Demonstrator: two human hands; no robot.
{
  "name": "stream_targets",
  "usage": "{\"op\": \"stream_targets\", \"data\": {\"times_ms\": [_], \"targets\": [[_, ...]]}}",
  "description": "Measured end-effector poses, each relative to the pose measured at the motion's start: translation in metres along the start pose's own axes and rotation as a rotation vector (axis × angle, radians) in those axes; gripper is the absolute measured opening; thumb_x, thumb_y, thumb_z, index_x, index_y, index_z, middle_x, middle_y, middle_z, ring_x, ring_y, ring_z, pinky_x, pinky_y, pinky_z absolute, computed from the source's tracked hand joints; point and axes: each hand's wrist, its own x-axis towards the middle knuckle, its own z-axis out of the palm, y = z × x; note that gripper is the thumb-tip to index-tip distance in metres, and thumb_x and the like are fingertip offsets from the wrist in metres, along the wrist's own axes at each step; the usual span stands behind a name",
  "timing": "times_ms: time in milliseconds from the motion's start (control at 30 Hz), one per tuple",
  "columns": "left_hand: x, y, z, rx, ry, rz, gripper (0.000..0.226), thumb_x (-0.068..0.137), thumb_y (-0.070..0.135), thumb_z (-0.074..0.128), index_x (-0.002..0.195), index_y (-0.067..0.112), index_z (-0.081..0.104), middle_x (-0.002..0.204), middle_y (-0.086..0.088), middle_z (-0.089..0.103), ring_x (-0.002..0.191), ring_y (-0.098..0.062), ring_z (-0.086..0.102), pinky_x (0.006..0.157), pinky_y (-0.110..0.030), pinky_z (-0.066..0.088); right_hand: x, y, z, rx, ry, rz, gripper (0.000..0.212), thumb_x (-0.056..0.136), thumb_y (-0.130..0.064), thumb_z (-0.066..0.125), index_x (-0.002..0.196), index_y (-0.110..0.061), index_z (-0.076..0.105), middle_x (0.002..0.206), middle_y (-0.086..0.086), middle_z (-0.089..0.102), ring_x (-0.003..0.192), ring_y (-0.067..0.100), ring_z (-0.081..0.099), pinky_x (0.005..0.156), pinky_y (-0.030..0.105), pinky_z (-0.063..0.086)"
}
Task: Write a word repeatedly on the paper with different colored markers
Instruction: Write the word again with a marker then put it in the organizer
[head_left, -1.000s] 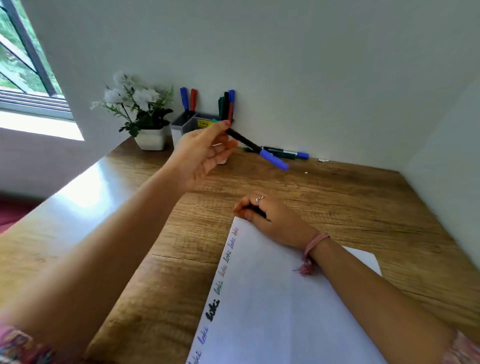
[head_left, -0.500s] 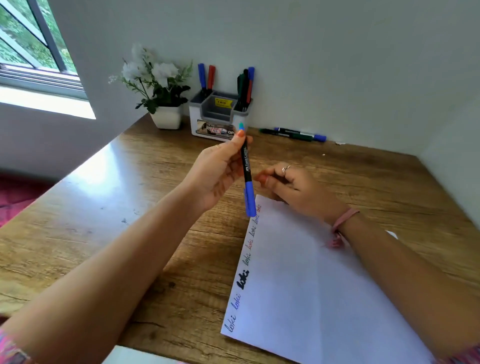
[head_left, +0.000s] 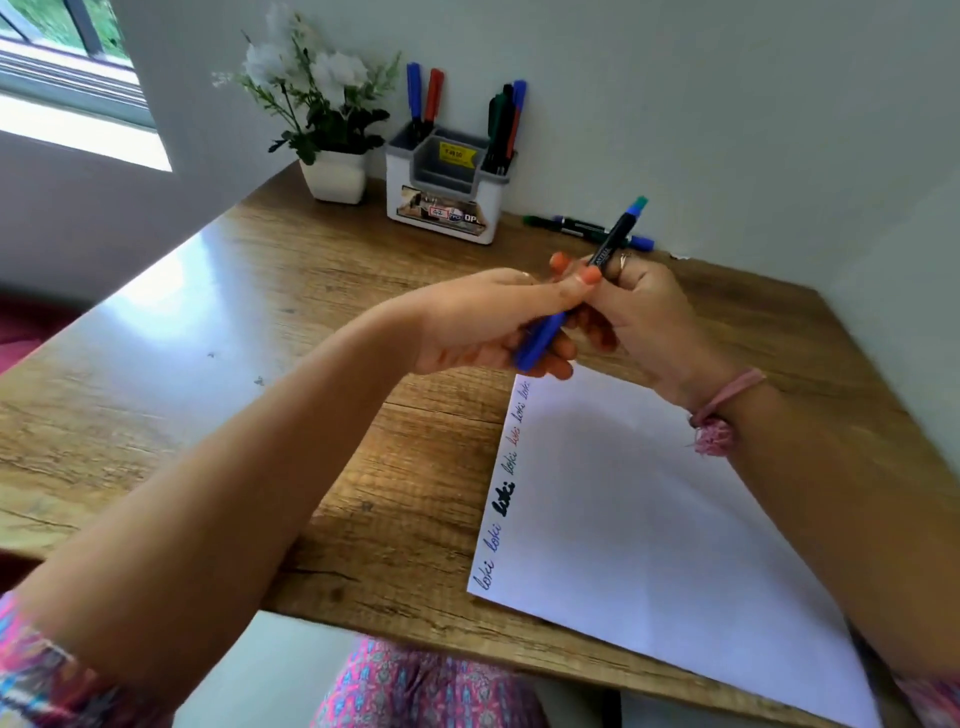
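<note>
Both hands now meet on the black-barrelled, blue-capped marker (head_left: 582, 291).
Above the white paper (head_left: 649, 519), left hand (head_left: 483, 322) grips its cap, right hand (head_left: 639, 312) its barrel: uncapping likely next.

Below the grip lies a smooth, matt white paper (head_left: 649, 519) on a table (head_left: 322, 322) of grained wood with a glossy shine, the held marker (head_left: 597, 275) looks like smooth plastic, and beyond the grip stands a plastic holder (head_left: 444, 208).

Wooden desk (head_left: 311, 322): paper (head_left: 649, 519), flower pot (head_left: 335, 176), organizer (head_left: 441, 200), loose markers (head_left: 582, 227).
</note>
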Motion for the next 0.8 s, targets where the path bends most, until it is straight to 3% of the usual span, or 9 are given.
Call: {"op": "stream_targets", "data": {"times_ms": [67,133,200,267,333,500,667,800], "targets": [[-0.002,0.000,0.010,-0.038,0.000,0.053,0.039,0.095,0.045,0.044,0.097,0.011,0.063,0.079,0.001,0.067,0.075,-0.014,0.063,0.083,-0.030,0.056,-0.006,-0.003,0.002,0.022,0.022,0.009,0.017,0.089,-0.031,0.060,0.084,-0.021,0.072,0.065,0.008,0.053,0.050,0.014,0.046,0.046,0.023,0.035],[-0.001,-0.002,0.019,-0.069,0.021,0.140,0.034,0.098,0.038,0.040,0.091,0.012,0.059,0.068,0.006,0.061,0.063,-0.009,0.051,0.068,-0.025,0.053,-0.009,-0.007,0.004,0.041,0.080,0.001,0.020,0.088,-0.032,0.061,0.083,-0.014,0.067,0.059,0.004,0.051,0.045,0.010,0.046,0.042,0.021,0.035],[0.000,-0.004,0.027,-0.076,0.042,0.227,0.033,0.101,0.036,0.036,0.087,0.011,0.052,0.059,0.008,0.046,0.052,-0.006,0.035,0.050,-0.019,0.036,-0.012,-0.010,0.004,0.060,0.126,-0.004,0.022,0.088,-0.033,0.062,0.075,-0.016,0.061,0.057,0.004,0.045,0.048,0.011,0.041,0.044,0.023,0.033],[0.001,-0.007,0.032,-0.071,0.066,0.287,0.031,0.101,0.037,0.035,0.091,0.010,0.045,0.055,0.009,0.034,0.045,-0.005,0.025,0.041,-0.017,0.022,-0.015,-0.012,0.005,0.101,0.144,0.007,0.025,0.087,-0.036,0.063,0.078,-0.013,0.058,0.065,0.012,0.045,0.057,0.021,0.043,0.054,0.030,0.038],[0.001,-0.007,0.033,-0.062,0.089,0.314,0.029,0.099,0.039,0.038,0.092,0.011,0.044,0.052,0.008,0.032,0.041,-0.005,0.022,0.036,-0.018,0.018,-0.019,-0.013,0.006,0.185,0.133,0.021,0.029,0.082,-0.040,0.063,0.083,-0.012,0.059,0.082,0.016,0.048,0.073,0.027,0.046,0.065,0.038,0.040],[-0.001,-0.008,0.030,0.029,0.067,0.284,0.029,0.095,0.043,0.047,0.099,0.014,0.050,0.054,0.005,0.030,0.039,-0.007,0.019,0.036,-0.016,0.015,-0.032,-0.002,0.006,0.288,0.130,0.048,0.020,0.091,-0.036,0.056,0.083,-0.018,0.062,0.075,0.008,0.050,0.068,0.017,0.047,0.057,0.026,0.043],[0.002,-0.013,0.031,0.142,0.058,0.209,0.036,0.092,0.054,0.045,0.074,0.023,0.053,0.052,0.005,0.029,0.039,-0.008,0.018,0.038,-0.017,0.015,-0.038,0.002,0.002,0.366,0.093,0.011,0.026,0.090,-0.034,0.053,0.078,-0.013,0.062,0.066,0.000,0.062,0.061,0.010,0.059,0.061,0.027,0.051],[0.000,-0.012,0.011,0.378,-0.075,0.046,0.056,0.076,0.069,0.041,0.104,0.023,0.056,0.054,0.007,0.026,0.045,-0.009,0.019,0.041,-0.019,0.016,-0.045,0.013,0.000,0.459,0.097,0.023,0.019,0.088,-0.030,0.057,0.084,-0.013,0.066,0.059,-0.004,0.049,0.053,0.007,0.046,0.063,0.027,0.044]]}}
